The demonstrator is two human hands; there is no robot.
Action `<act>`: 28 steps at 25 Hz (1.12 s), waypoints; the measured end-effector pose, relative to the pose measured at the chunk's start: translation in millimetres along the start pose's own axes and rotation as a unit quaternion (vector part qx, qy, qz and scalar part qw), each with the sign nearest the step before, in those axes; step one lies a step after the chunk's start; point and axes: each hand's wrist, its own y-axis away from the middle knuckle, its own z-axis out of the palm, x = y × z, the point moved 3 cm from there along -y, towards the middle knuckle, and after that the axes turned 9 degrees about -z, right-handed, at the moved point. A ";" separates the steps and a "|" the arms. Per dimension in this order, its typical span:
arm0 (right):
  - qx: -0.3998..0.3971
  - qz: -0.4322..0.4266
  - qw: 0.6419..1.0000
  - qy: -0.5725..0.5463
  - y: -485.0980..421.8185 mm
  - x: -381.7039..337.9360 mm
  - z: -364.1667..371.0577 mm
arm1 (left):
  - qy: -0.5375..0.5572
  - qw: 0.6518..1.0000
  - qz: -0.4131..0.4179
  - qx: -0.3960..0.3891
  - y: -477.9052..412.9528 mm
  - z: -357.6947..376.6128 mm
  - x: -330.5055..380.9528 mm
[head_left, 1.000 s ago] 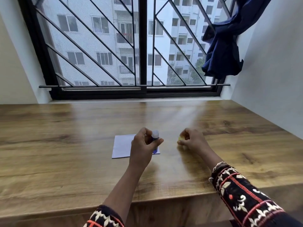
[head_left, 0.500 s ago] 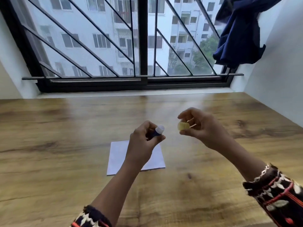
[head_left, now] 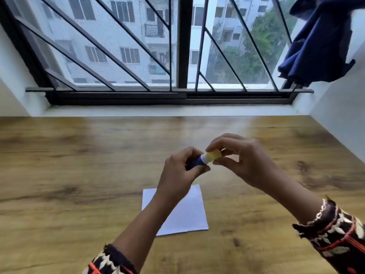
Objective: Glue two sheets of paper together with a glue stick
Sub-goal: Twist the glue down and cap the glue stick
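Two hands meet in the air at the glue stick, the cap at its tip.

Head view: the left hand (head_left: 177, 175) grips the blue glue stick (head_left: 197, 162) in curled fingers above the table (head_left: 79, 155), its white tip pointing right. The right hand (head_left: 243, 161) pinches the yellow cap (head_left: 213, 156) against that tip, so the hands sit close together. The paper (head_left: 189, 214) lies flat on the table, nearer than the hands and partly hidden by the left forearm; one sheet or two stacked cannot be told. The step looks like the cap going on or coming off, and which is unclear. Either way, the next move likely calls for a straight push or pull along the stick while the left grip holds firm.
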 end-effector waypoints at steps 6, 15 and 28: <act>-0.055 -0.048 0.995 0.066 -22.9 -15.6 -16.8 | -0.009 0.999 -0.019 -0.025 -6.1 -16.0 27.9; -0.053 0.023 0.977 0.204 -33.1 -28.5 -26.7 | -0.015 1.000 -0.006 -0.018 -7.5 -22.0 49.8; -0.065 0.051 0.991 0.101 -21.3 -41.2 -19.1 | 0.014 0.998 -0.029 -0.059 -2.2 -26.7 43.4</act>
